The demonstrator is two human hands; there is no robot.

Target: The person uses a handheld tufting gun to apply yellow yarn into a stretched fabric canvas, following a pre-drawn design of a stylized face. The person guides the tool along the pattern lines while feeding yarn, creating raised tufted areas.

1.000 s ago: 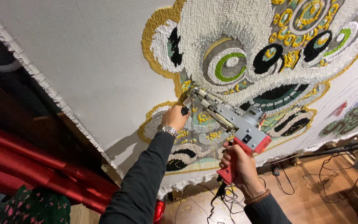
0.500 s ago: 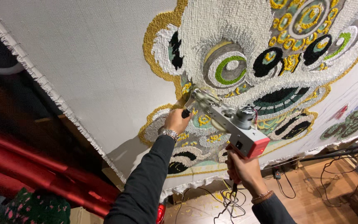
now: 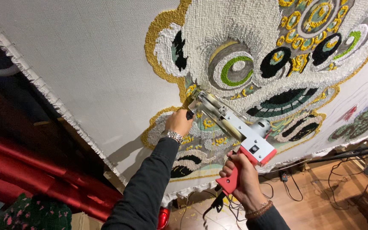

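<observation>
Right hand (image 3: 244,179) is wrapped tight around the red pistol grip of the tufting gun (image 3: 235,132), down at about 5 o'clock in the view, with a beaded bracelet (image 3: 259,209) on the wrist. Left hand (image 3: 179,122) is closed around the gun's front handle, near dead centre, with a metal wristwatch (image 3: 174,136) showing just above a dark sleeve (image 3: 148,185). The gun itself runs on a diagonal from the grip up toward 11 o'clock, silver body with a red-edged housing, and its nose is pressed against the cloth right at the gold outline by the left hand. The cloth is a big stretched backing fabric (image 3: 86,55), pale and bare over the whole 10 to 12 o'clock area, frayed along its edge. From 12 round to 3 o'clock it's covered by the tufted lion-head design (image 3: 252,51): white shaggy pile, gold border, green and grey ringed eye, black patches, yellow loops. Off at 8 o'clock there are red pipes (image 3: 30,170) below the fabric edge, and something dark green with pink dots (image 3: 35,215) at 7 o'clock, can't tell what it is. Cables (image 3: 294,187) trail over the wooden floor (image 3: 333,208) at 4 o'clock. Not seeing any bins or boxes I can make out properly.
</observation>
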